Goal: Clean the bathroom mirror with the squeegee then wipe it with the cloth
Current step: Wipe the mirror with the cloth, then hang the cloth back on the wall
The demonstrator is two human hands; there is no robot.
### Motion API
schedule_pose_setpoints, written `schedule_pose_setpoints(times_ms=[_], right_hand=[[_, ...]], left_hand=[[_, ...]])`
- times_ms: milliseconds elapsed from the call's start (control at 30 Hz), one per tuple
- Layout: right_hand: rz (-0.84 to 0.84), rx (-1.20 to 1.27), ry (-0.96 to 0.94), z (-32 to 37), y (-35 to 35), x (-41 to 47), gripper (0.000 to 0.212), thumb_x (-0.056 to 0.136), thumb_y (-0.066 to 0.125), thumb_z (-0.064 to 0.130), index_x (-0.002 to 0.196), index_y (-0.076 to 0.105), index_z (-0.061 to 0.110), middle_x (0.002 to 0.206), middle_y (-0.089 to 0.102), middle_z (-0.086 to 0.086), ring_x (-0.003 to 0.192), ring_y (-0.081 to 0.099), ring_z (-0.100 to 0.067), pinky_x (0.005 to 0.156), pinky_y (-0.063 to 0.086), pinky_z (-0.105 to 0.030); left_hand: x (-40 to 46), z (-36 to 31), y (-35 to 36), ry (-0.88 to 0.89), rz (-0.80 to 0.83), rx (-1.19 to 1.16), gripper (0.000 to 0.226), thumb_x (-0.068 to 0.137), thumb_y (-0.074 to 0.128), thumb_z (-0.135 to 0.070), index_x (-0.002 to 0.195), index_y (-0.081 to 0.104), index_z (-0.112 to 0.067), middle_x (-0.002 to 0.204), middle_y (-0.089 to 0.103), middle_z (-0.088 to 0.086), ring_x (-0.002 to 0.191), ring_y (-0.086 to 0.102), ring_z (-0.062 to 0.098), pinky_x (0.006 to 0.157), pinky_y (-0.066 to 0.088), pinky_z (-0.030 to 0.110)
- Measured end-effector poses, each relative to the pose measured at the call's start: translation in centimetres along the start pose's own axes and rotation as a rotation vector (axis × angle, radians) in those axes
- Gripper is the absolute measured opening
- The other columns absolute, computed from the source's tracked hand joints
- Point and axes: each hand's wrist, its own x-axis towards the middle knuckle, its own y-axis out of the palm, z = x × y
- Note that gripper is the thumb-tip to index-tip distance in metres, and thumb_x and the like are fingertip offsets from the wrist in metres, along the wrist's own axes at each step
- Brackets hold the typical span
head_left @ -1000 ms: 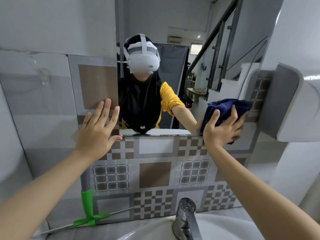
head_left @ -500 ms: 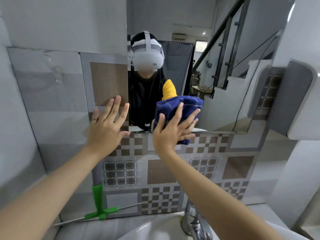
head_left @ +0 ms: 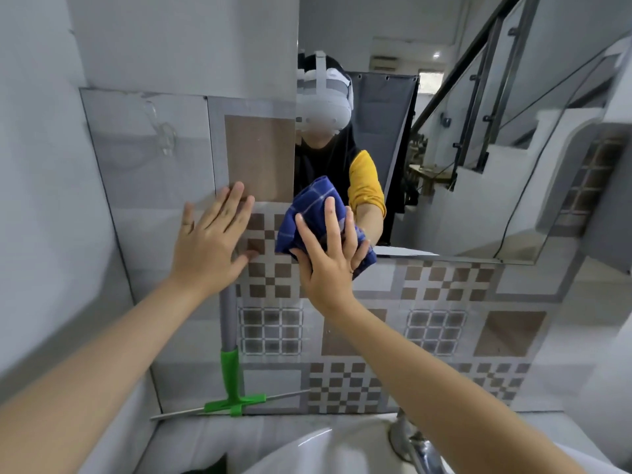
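Note:
The mirror point(head_left: 478, 138) hangs on the tiled wall ahead, reflecting a person and a staircase. My right hand point(head_left: 328, 254) presses a folded blue checked cloth point(head_left: 311, 210) with straight fingers against the mirror's lower left corner. My left hand point(head_left: 213, 241) lies flat with spread fingers on the wall tiles just left of the mirror. The squeegee point(head_left: 232, 374), with a green head and grey handle, leans upright against the tiles below my left hand, its blade resting on the ledge.
A white basin point(head_left: 307, 449) and a chrome tap point(head_left: 415, 446) sit below, partly behind my right forearm. A clear suction hook point(head_left: 164, 138) sticks to the left wall tile. A grey fixture point(head_left: 612, 213) juts out at the right edge.
My right hand has swept the cloth leftward along the mirror's bottom, from the right side to the lower left corner. My left hand stays flat on the tiles.

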Motion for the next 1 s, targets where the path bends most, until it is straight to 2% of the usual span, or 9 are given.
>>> schedule_pose_setpoints(times_ms=[100, 200, 267, 367, 533, 633, 833, 933, 1000], right_hand=[[0.071, 0.069, -0.088, -1.0, -0.5, -0.5, 0.031, 0.098, 0.044, 0.029, 0.125, 0.059, 0.028, 0.148, 0.031, 0.0, 0.133, 0.031, -0.032, 0.105, 0.026, -0.054], [0.134, 0.267, -0.073, -2.2, -1.4, -0.5, 0.03, 0.091, 0.054, 0.017, 0.121, 0.06, 0.019, 0.145, 0.043, -0.004, 0.12, 0.043, -0.034, 0.097, 0.036, -0.057], [0.128, 0.36, -0.078, -2.2, -2.6, -0.2, 0.029, 0.09, 0.055, 0.013, 0.118, 0.06, 0.014, 0.14, 0.05, -0.01, 0.116, 0.047, -0.034, 0.095, 0.04, -0.056], [0.159, 0.521, -0.103, -1.7, -4.9, 0.1, 0.027, 0.094, 0.053, 0.018, 0.12, 0.056, 0.013, 0.14, 0.046, -0.008, 0.124, 0.042, -0.028, 0.106, 0.036, -0.048], [0.275, 0.669, -0.117, -1.1, -7.6, 0.2, 0.031, 0.093, 0.053, 0.008, 0.124, 0.053, 0.008, 0.143, 0.045, -0.017, 0.138, 0.037, -0.02, 0.111, 0.034, -0.043], [0.342, 0.732, -0.101, -0.2, -9.5, 0.5, 0.038, 0.091, 0.051, 0.01, 0.129, 0.051, 0.011, 0.145, 0.043, -0.011, 0.139, 0.034, -0.014, 0.112, 0.035, -0.04], [0.658, 0.864, 0.067, 0.8, -12.8, 2.1, 0.067, 0.078, 0.066, 0.009, 0.138, 0.044, 0.029, 0.149, 0.041, 0.002, 0.143, 0.023, -0.01, 0.116, 0.025, -0.042], [0.81, 1.055, 0.202, 1.6, -14.1, 3.3, 0.061, 0.077, 0.063, 0.01, 0.136, 0.048, 0.019, 0.14, 0.051, -0.001, 0.133, 0.042, -0.007, 0.111, 0.035, -0.032], [0.79, 1.171, 0.349, 2.5, -14.7, 3.8, 0.048, 0.084, 0.058, 0.013, 0.132, 0.052, 0.007, 0.12, 0.064, 0.003, 0.11, 0.06, -0.001, 0.092, 0.047, -0.019]], left_hand=[[0.0, -0.3, 0.3, -0.006, -0.033, -0.058, 0.073, 0.08, 0.065, -0.031, 0.142, 0.032, -0.012, 0.152, 0.02, 0.008, 0.141, 0.017, 0.026, 0.109, 0.004, 0.056], [0.4, -1.5, 0.1, -0.034, -0.147, -0.223, 0.038, 0.083, 0.063, -0.024, 0.118, 0.06, -0.009, 0.135, 0.051, 0.012, 0.126, 0.046, 0.029, 0.107, 0.025, 0.053], [0.8, -2.6, -1.3, -0.06, -0.182, -0.465, 0.027, 0.085, 0.061, -0.022, 0.109, 0.064, -0.01, 0.115, 0.066, 0.008, 0.106, 0.061, 0.023, 0.094, 0.045, 0.036], [1.6, -4.5, -3.8, -0.127, -0.111, -0.856, 0.028, 0.086, 0.06, -0.018, 0.114, 0.06, -0.015, 0.105, 0.068, -0.003, 0.095, 0.063, 0.005, 0.083, 0.048, 0.014], [1.8, -6.1, -6.2, -0.262, 0.056, -1.252, 0.025, 0.088, 0.058, -0.01, 0.112, 0.063, -0.017, 0.097, 0.072, -0.003, 0.089, 0.068, 0.009, 0.076, 0.054, 0.021], [1.7, -6.4, -7.2, -0.386, 0.081, -1.461, 0.023, 0.085, 0.06, -0.006, 0.105, 0.067, -0.015, 0.091, 0.074, -0.001, 0.085, 0.07, 0.017, 0.068, 0.057, 0.026], [1.5, -6.4, -8.7, -0.551, 0.056, -1.541, 0.025, 0.075, 0.069, 0.0, 0.1, 0.069, -0.005, 0.08, 0.075, 0.0, 0.077, 0.07, 0.019, 0.065, 0.057, 0.027], [1.3, -6.3, -9.5, -0.577, 0.055, -1.488, 0.022, 0.074, 0.07, 0.002, 0.093, 0.071, -0.006, 0.074, 0.074, -0.003, 0.072, 0.07, 0.014, 0.062, 0.055, 0.021], [1.0, -6.2, -10.0, -0.579, 0.063, -1.465, 0.021, 0.075, 0.068, 0.004, 0.091, 0.071, -0.008, 0.075, 0.074, -0.003, 0.072, 0.07, 0.014, 0.06, 0.054, 0.02]])
